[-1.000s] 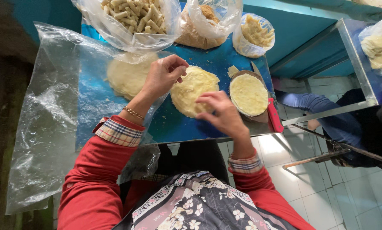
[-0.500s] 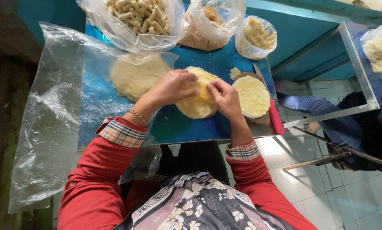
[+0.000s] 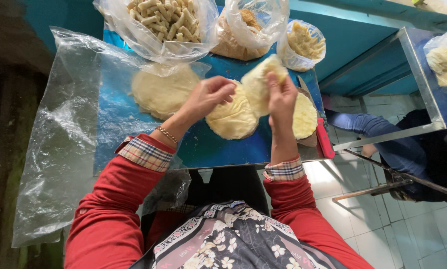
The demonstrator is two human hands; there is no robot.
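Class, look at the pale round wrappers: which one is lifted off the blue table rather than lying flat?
The wrapper pinched in the right hand; it stands raised, while the others lie flat on the table.

Glossy crinkled clear plastic sheet [image 3: 59, 144], matt pale floury wrapper [image 3: 257, 82] (soft, thin), smooth blue tabletop [image 3: 208, 147], dull metal frame [image 3: 422, 74]

- Soft daylight falls evenly over my blue table [image 3: 203, 144], with only faint shadows.
- White glare streaks the plastic sheet [image 3: 59, 124] at nine o'clock.
- Far left edge sinks dark.
- Wide-angle bending at the borders; centre sharp.
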